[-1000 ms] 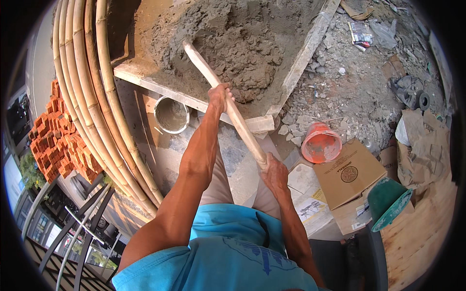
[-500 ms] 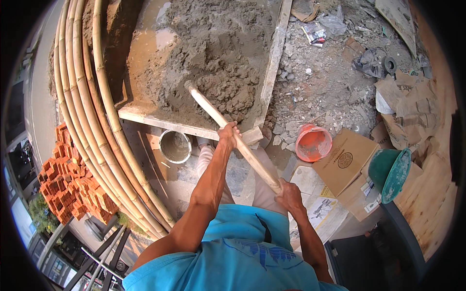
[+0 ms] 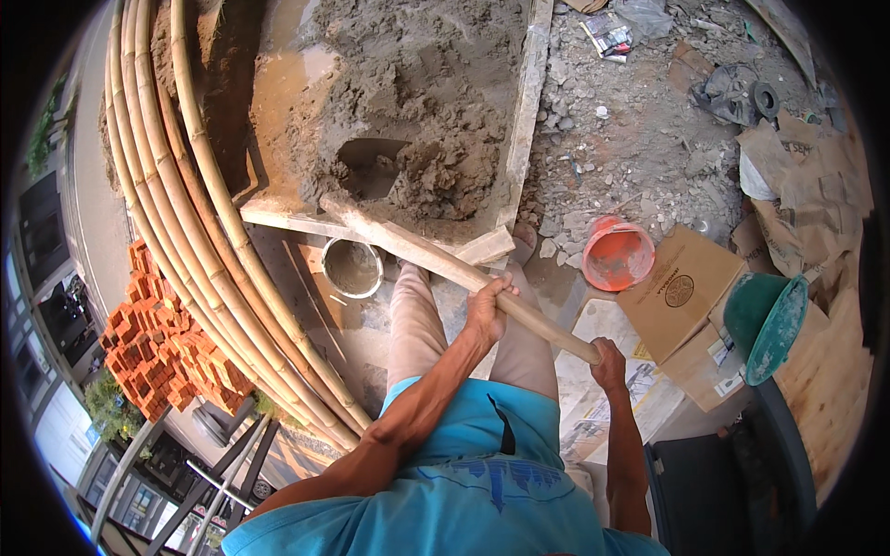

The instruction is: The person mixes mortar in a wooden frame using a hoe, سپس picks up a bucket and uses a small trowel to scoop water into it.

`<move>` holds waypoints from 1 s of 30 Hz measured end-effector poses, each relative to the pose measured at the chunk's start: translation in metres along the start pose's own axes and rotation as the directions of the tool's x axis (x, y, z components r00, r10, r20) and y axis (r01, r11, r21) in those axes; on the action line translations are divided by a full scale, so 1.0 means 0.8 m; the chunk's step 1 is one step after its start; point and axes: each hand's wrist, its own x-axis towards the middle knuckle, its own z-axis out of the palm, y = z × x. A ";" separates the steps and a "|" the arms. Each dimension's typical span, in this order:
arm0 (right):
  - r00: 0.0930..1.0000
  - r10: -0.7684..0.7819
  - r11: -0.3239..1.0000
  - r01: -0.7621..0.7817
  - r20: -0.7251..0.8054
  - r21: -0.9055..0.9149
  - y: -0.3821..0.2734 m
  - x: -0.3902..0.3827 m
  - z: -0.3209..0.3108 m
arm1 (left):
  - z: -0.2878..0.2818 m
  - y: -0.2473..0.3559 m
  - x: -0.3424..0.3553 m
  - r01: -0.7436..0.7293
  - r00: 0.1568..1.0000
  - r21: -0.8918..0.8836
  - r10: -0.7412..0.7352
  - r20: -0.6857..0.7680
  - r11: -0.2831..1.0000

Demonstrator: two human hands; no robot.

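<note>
Wooden handle (image 3: 422,250) over frame board (image 3: 289,221); left fingers (image 3: 501,285), right fingers (image 3: 604,354) clasping it; orange bucket (image 3: 619,261) nearby.

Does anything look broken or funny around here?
Yes: the brown paper at the far right is torn and crumpled beside the rubble, and looks like scrap rather than something in use. The green tub seems tipped, but the curved view makes that uncertain. The left hand and right hand grip the wooden handle, with nothing odd there.
</note>
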 end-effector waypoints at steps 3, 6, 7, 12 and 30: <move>1.000 -0.005 1.000 0.005 0.018 0.013 0.006 0.019 0.006 | 0.003 0.007 -0.021 -0.017 0.998 0.021 0.016 0.053 1.000; 1.000 -0.023 1.000 0.023 0.001 -0.010 0.008 0.032 0.007 | 0.013 0.022 -0.002 0.006 0.999 -0.032 -0.008 -0.048 0.999; 0.999 -0.032 0.999 0.032 -0.005 -0.013 0.000 0.036 0.002 | 0.018 0.029 0.002 0.004 1.000 -0.025 -0.004 -0.020 1.000; 0.991 -0.103 0.995 0.102 -0.081 -0.016 -0.036 0.084 0.009 | 0.033 0.088 0.013 -0.045 0.996 0.001 0.045 0.072 0.999; 0.998 0.047 0.992 -0.042 0.045 -0.117 -0.093 -0.044 -0.040 | -0.020 0.037 0.032 0.196 0.980 -0.021 -0.196 -0.021 0.980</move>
